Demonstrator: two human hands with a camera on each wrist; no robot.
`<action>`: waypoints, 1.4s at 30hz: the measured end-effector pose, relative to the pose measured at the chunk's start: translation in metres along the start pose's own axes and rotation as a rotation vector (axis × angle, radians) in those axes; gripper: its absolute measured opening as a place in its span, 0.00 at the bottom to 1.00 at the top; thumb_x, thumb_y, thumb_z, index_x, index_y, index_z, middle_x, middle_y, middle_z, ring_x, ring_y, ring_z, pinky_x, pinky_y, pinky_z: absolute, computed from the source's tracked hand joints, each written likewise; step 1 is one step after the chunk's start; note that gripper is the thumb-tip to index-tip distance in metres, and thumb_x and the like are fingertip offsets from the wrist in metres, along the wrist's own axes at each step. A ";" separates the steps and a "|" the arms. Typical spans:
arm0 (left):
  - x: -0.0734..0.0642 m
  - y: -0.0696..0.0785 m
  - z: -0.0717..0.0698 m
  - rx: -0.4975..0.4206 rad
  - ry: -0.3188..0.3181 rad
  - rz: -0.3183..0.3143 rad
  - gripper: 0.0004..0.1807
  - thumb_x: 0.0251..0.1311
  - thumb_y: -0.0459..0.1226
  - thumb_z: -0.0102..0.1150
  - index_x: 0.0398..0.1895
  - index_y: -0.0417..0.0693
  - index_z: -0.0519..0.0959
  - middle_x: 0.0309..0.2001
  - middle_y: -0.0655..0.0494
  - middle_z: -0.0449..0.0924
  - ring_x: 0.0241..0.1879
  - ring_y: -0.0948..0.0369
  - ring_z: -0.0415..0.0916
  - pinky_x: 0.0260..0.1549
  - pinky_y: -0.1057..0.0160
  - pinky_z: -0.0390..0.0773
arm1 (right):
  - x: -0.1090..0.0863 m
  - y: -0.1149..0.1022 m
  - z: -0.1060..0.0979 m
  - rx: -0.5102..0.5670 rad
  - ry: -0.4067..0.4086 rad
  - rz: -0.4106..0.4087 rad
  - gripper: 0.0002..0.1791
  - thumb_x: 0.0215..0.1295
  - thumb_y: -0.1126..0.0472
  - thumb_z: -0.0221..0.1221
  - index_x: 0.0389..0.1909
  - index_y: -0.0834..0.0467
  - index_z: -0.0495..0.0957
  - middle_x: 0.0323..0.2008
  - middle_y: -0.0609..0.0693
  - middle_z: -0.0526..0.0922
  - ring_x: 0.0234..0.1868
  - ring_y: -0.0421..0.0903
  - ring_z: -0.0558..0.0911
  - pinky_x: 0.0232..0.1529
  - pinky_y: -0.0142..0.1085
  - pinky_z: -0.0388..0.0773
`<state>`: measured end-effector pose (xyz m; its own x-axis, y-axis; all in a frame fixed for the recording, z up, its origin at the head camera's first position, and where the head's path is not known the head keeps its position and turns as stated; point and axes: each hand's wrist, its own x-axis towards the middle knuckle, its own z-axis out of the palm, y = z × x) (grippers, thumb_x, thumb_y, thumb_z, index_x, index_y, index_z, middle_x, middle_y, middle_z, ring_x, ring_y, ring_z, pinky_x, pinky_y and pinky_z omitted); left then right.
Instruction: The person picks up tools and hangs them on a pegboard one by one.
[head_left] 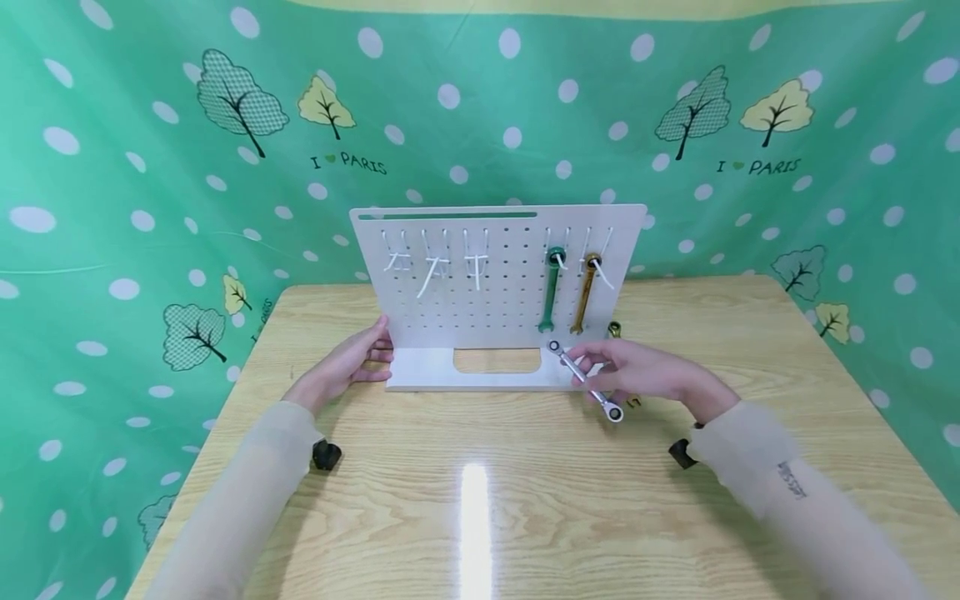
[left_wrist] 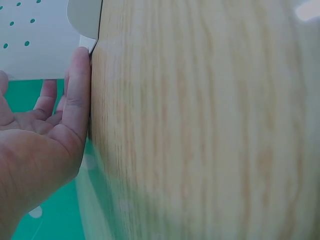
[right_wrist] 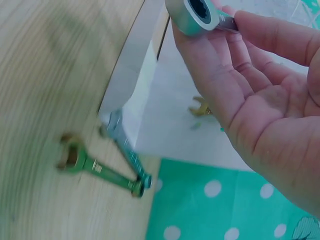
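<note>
My right hand pinches a silver wrench by the middle of its shaft. The wrench has a ring at each end and slants in front of the lower right of a white pegboard. Its near ring fills the top of the right wrist view. At the board's left edge, my left hand touches the side of the panel and base with extended fingers, some passing behind the panel. A green wrench and a bronze wrench hang from white hooks at the board's right.
Further wrenches lie beside the board's right end, partly hidden behind my right hand: a green one and a bluish-grey one. White hooks project from the board's left half. A green dotted curtain hangs behind the wooden table.
</note>
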<state>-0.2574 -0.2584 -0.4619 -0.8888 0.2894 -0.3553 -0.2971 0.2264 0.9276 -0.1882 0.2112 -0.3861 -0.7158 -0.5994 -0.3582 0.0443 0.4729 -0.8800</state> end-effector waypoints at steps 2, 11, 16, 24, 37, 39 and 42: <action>0.000 0.000 0.000 0.003 -0.001 0.005 0.49 0.67 0.71 0.39 0.69 0.38 0.64 0.62 0.41 0.63 0.55 0.53 0.66 0.52 0.56 0.85 | 0.005 -0.005 0.004 0.014 0.010 -0.015 0.26 0.73 0.67 0.58 0.69 0.65 0.66 0.49 0.65 0.77 0.38 0.61 0.81 0.32 0.39 0.86; -0.001 0.000 -0.001 -0.002 -0.007 0.005 0.48 0.67 0.71 0.40 0.69 0.38 0.64 0.62 0.42 0.63 0.55 0.53 0.66 0.52 0.57 0.85 | 0.029 -0.022 0.023 0.093 0.061 -0.117 0.25 0.72 0.68 0.60 0.68 0.57 0.71 0.55 0.68 0.77 0.49 0.64 0.82 0.39 0.46 0.89; -0.001 0.000 -0.001 -0.003 -0.004 0.003 0.48 0.67 0.71 0.40 0.69 0.38 0.64 0.63 0.41 0.63 0.56 0.53 0.66 0.53 0.57 0.85 | 0.039 -0.041 0.034 0.130 0.063 -0.192 0.26 0.72 0.68 0.61 0.68 0.60 0.70 0.54 0.67 0.78 0.48 0.59 0.85 0.42 0.50 0.89; -0.001 0.001 -0.001 0.008 -0.007 0.002 0.49 0.67 0.71 0.39 0.71 0.38 0.63 0.64 0.40 0.62 0.56 0.52 0.66 0.53 0.56 0.84 | 0.054 -0.057 0.049 0.192 0.075 -0.262 0.26 0.70 0.68 0.63 0.67 0.64 0.71 0.53 0.66 0.80 0.48 0.57 0.86 0.45 0.51 0.88; -0.003 0.003 0.001 0.007 -0.011 0.005 0.49 0.67 0.71 0.38 0.70 0.38 0.63 0.63 0.41 0.62 0.56 0.53 0.66 0.53 0.56 0.84 | 0.047 -0.085 0.055 0.271 0.135 -0.386 0.20 0.70 0.71 0.62 0.61 0.66 0.74 0.51 0.71 0.79 0.50 0.67 0.83 0.47 0.51 0.87; -0.003 0.003 0.001 0.004 -0.011 0.004 0.49 0.67 0.71 0.39 0.70 0.38 0.63 0.62 0.41 0.62 0.55 0.53 0.66 0.53 0.56 0.84 | 0.046 -0.088 0.055 0.275 0.134 -0.395 0.20 0.69 0.72 0.61 0.61 0.66 0.74 0.52 0.74 0.78 0.50 0.67 0.83 0.47 0.52 0.87; -0.002 0.001 0.000 0.005 -0.010 0.001 0.49 0.67 0.71 0.39 0.70 0.38 0.64 0.62 0.41 0.62 0.55 0.53 0.66 0.53 0.56 0.84 | 0.046 -0.092 0.055 0.263 0.135 -0.395 0.20 0.69 0.72 0.62 0.60 0.65 0.74 0.51 0.71 0.80 0.50 0.66 0.84 0.47 0.51 0.87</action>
<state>-0.2561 -0.2587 -0.4598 -0.8856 0.2986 -0.3557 -0.2948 0.2304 0.9274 -0.1870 0.1045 -0.3391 -0.7965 -0.6028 0.0475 -0.0870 0.0366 -0.9955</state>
